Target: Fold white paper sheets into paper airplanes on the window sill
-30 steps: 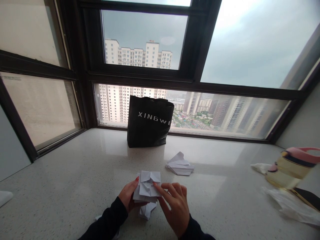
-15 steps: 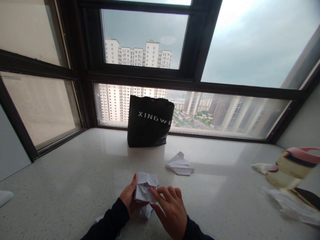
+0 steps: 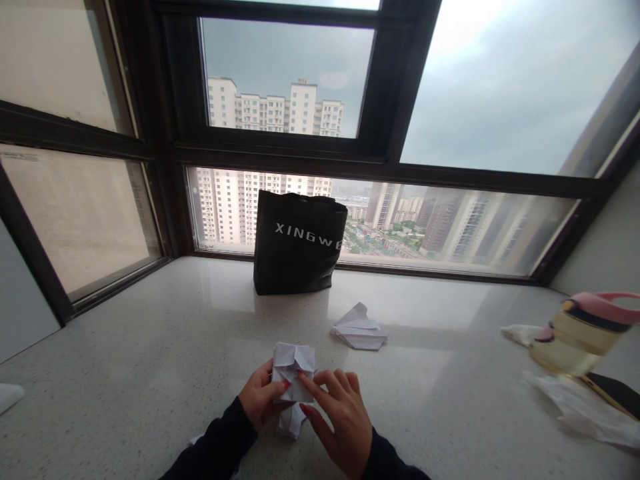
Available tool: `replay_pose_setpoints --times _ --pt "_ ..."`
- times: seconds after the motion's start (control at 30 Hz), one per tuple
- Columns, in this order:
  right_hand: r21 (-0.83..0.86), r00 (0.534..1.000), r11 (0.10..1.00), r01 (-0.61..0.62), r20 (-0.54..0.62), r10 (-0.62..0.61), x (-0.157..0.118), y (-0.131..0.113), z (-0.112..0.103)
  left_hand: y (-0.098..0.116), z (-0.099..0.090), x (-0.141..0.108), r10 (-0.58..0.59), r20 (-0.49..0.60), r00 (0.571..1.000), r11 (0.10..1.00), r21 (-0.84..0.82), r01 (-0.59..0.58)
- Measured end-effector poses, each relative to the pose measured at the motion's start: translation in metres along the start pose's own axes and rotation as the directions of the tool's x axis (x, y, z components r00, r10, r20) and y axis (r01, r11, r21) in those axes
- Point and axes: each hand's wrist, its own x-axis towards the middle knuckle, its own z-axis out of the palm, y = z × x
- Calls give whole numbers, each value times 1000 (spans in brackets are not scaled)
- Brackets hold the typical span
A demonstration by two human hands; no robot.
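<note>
left fingers (image 3: 274,389) pinching paper (image 3: 289,363), right fingers (image 3: 316,392) parted, touching

Bag (image 3: 295,270) behind held paper (image 3: 294,353); bottle (image 3: 580,343) right

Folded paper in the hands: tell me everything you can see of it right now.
The folded paper is white and roughly square, its creased flaps framing a shallow recess in the middle. It is held with its folded face toward the camera, in front of the loose fold on the counter. The left grip holds its left side, thumb across the front; the right grip has its index fingertip at the recess. Its back is hidden.
</note>
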Motion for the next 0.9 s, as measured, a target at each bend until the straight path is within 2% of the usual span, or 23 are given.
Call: replay_pose_setpoints --times 0.13,0.2,0.27,0.33,0.43,0.53,0.67,0.8,0.9 --pt "59 999 998 -19 -37 21 -1 0 2 -1 1 -1 35 -40 999 996 79 -32" --pt "138 986 986 -91 -124 108 -2 1 5 -1 0 -1 37 -49 998 994 106 -31" --pt "265 951 946 -189 -193 244 -2 4 10 -2 -1 -1 42 -54 998 991 130 -35" --pt "400 922 882 -249 -182 342 -1 7 13 -2 -2 0 50 -43 998 985 170 -42" --pt "498 930 823 -273 -81 357 3 12 14 -1 -1 0 88 13 996 954 288 -88" --pt "505 937 814 -286 -30 348 6 14 13 0 3 -2 213 86 973 872 432 -229" --pt "478 924 828 -294 -78 373 5 14 10 0 10 -7 368 180 912 703 588 -399" --pt "412 928 868 -278 -119 353 2 14 11 -3 10 -11 468 201 860 628 609 -484" --pt "374 942 887 -270 -89 324 1 15 13 -6 8 -13 500 198 843 597 627 -501"
